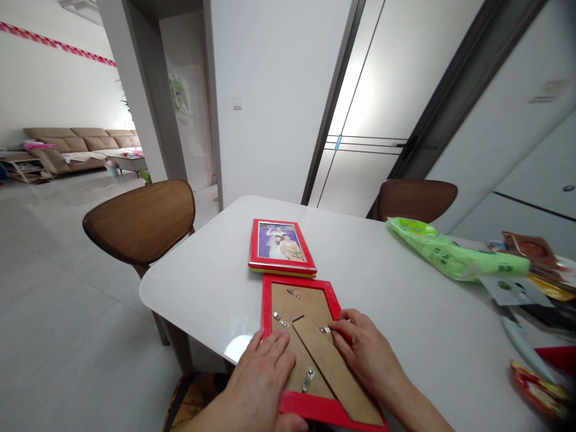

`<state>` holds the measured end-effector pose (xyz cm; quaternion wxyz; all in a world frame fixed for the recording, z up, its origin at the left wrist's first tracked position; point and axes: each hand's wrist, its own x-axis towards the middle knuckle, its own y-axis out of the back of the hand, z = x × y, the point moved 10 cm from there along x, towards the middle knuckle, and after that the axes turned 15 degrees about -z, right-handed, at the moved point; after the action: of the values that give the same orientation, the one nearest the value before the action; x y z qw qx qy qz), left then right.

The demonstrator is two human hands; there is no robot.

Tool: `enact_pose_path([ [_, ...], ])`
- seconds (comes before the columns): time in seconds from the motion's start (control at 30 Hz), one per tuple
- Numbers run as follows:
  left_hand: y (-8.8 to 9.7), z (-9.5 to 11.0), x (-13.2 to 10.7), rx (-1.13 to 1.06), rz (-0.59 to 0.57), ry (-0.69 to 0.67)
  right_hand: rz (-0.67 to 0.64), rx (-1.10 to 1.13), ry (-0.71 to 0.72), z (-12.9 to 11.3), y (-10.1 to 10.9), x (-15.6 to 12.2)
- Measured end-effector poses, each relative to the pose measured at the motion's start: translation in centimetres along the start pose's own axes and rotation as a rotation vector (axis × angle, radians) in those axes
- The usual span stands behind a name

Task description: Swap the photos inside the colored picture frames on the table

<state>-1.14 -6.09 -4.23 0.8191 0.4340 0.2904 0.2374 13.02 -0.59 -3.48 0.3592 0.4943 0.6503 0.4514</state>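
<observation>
A red picture frame (310,405) lies face down on the table, its brown backing board (288,300) and stand leg (335,366) uppermost. Small metal clips (308,379) sit around the board's edges. My left hand (261,378) grips the frame's near left corner, fingers lying over the border and board, thumb by the near edge. At the right border, my right hand (364,348) has its fingertips closed on a metal clip (324,329). Just beyond the frame rests a second red frame (254,246), face up with a photo, on top of something with a yellow-green edge.
The white table (360,258) has a rounded left corner. On its right lie a green plastic bag (454,252) and assorted packets (535,258). Wooden chairs stand at the left (144,219) and far side (416,198). A sofa (85,144) is in the distance.
</observation>
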Motion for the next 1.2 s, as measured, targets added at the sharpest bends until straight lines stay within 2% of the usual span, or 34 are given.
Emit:
enact_pose_path([
  [0.27, 0.1, 0.0, -0.1, 0.008, 0.004, 0.001, 0.032, 0.043, 0.024, 0.0, 0.4, -0.9],
  [0.37, 0.0, 0.0, -0.2, 0.016, 0.023, -0.026, 0.056, -0.003, 0.130, -2.4, 0.7, -2.3],
  [0.5, -0.2, -0.3, -0.2, 0.017, 0.058, -0.046, -0.074, -0.020, 0.359, -7.2, -0.7, -4.3],
  [0.57, -0.3, -0.4, -0.2, 0.013, 0.062, -0.048, -0.114, -0.032, 0.405, -8.3, -1.2, -4.8],
  [0.97, 0.2, -0.4, -0.4, 0.003, 0.086, -0.058, -0.287, -0.139, 0.484, -8.9, -2.3, -5.1],
  [1.1, 0.2, -0.6, -0.5, -0.002, 0.087, -0.059, -0.275, -0.085, 0.466, -9.2, -1.8, -5.2],
  [1.2, 0.2, -0.6, -0.5, 0.000, 0.087, -0.062, -0.271, 0.004, 0.444, -9.4, -1.4, -4.1],
])
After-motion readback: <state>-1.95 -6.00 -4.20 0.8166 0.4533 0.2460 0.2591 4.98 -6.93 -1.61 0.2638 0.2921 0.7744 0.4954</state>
